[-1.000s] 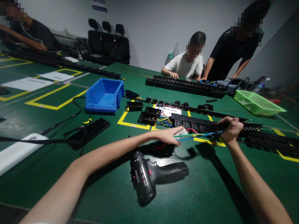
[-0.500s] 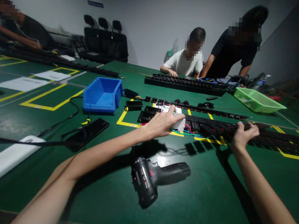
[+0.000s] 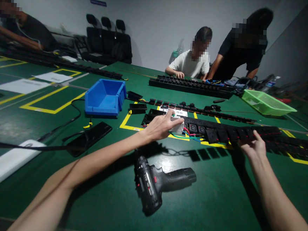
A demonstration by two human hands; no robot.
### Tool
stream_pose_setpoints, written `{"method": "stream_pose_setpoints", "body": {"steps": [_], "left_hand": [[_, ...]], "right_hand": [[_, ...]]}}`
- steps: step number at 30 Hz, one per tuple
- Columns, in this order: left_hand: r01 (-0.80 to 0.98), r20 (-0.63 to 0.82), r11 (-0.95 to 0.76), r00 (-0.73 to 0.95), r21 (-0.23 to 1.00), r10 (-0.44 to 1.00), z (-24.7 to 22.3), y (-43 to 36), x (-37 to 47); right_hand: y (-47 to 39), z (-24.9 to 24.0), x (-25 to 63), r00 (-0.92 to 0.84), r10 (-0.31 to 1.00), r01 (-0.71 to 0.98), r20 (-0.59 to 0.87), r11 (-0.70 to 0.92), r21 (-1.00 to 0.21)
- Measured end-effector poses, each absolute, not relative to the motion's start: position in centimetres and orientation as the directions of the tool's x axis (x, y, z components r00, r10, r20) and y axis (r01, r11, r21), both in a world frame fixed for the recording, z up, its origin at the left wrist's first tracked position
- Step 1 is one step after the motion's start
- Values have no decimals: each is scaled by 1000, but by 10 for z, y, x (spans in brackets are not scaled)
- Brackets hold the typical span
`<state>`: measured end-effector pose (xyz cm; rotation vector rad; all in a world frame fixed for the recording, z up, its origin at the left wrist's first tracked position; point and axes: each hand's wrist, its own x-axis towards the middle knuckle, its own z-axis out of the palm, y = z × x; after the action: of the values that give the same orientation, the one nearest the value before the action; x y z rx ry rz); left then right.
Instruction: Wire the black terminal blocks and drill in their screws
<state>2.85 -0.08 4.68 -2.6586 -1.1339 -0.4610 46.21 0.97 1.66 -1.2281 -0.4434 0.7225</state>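
Note:
My left hand (image 3: 160, 127) is closed round a white block (image 3: 178, 126) near the left end of a long black strip, with red, green and blue wires beside it. Farther right, my right hand (image 3: 255, 148) grips the black strip (image 3: 221, 131) from its near side, thumb on top and the other fingers partly hidden. The strip has a row of black sockets and flaps along it and lies tilted over other black parts. On the green table in front of it, a black power drill (image 3: 150, 185) rests on its side.
A blue bin (image 3: 105, 98) stands left of the strip, a black phone-like object (image 3: 97, 136) nearer me. At far left lies a white bar (image 3: 10, 165). A green basket (image 3: 268, 103) sits at the back right. Three people are around the table beyond black rails (image 3: 190, 88).
Both hands and the black strip have shifted; my left hand and the white block moved a little left. My right hand moved slightly right, and the strip's flaps now show more clearly.

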Motion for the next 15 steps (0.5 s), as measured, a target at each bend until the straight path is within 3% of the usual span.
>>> {"method": "stream_pose_setpoints", "body": {"steps": [7,15], "left_hand": [[782,389,-621,587,-49,709,46,15,5],[736,315,-676,634,33,706,13,19,11]], "right_hand": [[-25,16,458,683,712,-468,-162,256,-846],[-81,-12,464,661,638,-556,-396,61,-829]]}}
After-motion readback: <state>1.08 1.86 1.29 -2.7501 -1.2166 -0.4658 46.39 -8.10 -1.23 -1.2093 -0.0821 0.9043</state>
